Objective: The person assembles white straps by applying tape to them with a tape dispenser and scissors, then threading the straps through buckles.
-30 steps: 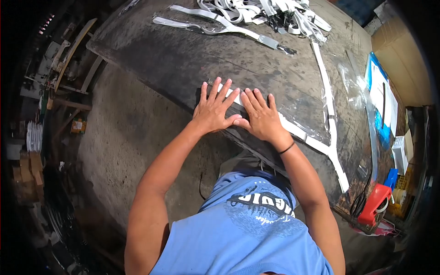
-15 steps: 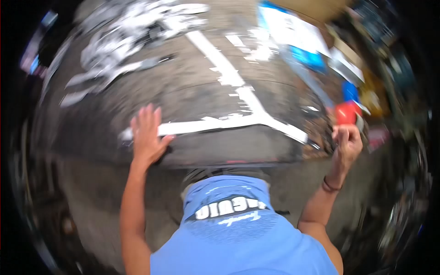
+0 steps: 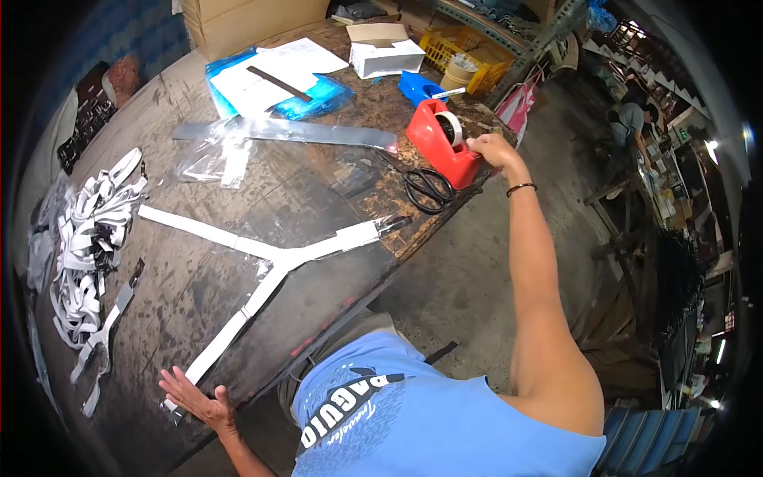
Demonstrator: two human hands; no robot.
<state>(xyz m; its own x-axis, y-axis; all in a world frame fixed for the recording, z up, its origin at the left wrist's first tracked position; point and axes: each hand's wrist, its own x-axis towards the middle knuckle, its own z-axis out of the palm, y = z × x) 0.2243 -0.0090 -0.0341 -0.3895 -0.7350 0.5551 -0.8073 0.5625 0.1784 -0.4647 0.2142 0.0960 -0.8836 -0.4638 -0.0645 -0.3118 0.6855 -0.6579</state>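
Note:
A white Y-shaped strap (image 3: 286, 258) lies flat on the dark worn table (image 3: 318, 298). My left hand (image 3: 199, 400) rests at the end of its lower arm, fingers spread. At the table's right edge stands a red tape dispenser (image 3: 445, 147) with a roll of tape. My right hand (image 3: 494, 151) is at the dispenser's near end, fingers closed; whatever is between them is too small to make out. Black-handled scissors (image 3: 429, 191) lie just beside the dispenser. A pile of white straps (image 3: 87, 246) is at the left, with a separate grey-white strap (image 3: 103, 338) close by.
Clear plastic film (image 3: 226, 155) and a long grey strip (image 3: 318, 135) lie beyond the strap. Farther back are papers (image 3: 278, 71), a small white box (image 3: 385, 60), a yellow basket (image 3: 485, 71) and a cardboard box (image 3: 246, 24). Another person (image 3: 632, 119) is far off right.
The view has turned toward the right, so the table appears slanted and the dispenser nearer the middle. My right hand remains at the dispenser, and my left hand remains at the strap's end.

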